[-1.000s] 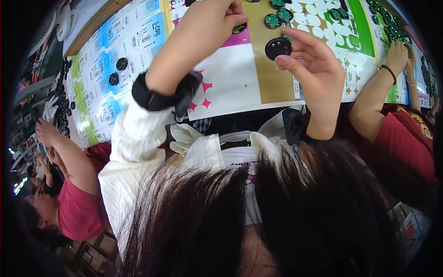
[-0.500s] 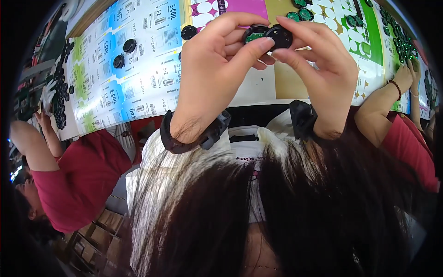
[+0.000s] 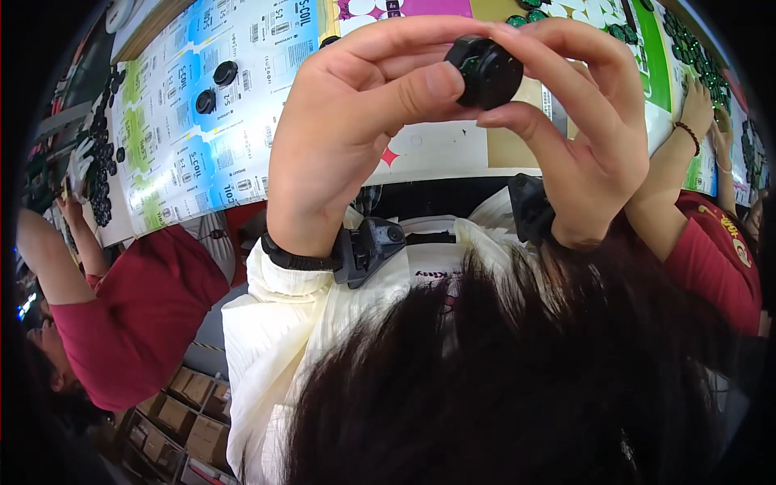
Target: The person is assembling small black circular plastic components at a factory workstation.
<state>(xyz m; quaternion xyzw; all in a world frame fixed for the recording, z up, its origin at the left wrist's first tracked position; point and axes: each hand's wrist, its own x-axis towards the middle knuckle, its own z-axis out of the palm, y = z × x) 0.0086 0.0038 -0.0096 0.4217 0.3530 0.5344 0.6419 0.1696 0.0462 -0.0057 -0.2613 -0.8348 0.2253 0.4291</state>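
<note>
Above the table's near edge, my left hand (image 3: 347,113) grips a black round housing with its thumb and fingers. A black disc-shaped cover (image 3: 499,77) lies face to face against it, and a trace of green shows at the gap between them. My right hand (image 3: 594,141) curls around the cover, index fingertip at its upper rim and thumb by its lower rim. How firmly the two parts are joined cannot be seen. Two similar black round parts, one (image 3: 225,73) behind the other (image 3: 206,102), lie on the printed sheet to the left.
Printed sheets (image 3: 242,145) cover the table. Green round boards (image 3: 622,32) lie at the far right, with a larger pile (image 3: 699,61) beyond. Black parts (image 3: 101,174) line the left end. Co-workers in red sit on both sides, one arm (image 3: 667,162) close to my right hand.
The cover has gone from beside the housing to face to face with it, hiding most of the green board. Both hands have come nearer, and the left forearm has shifted left.
</note>
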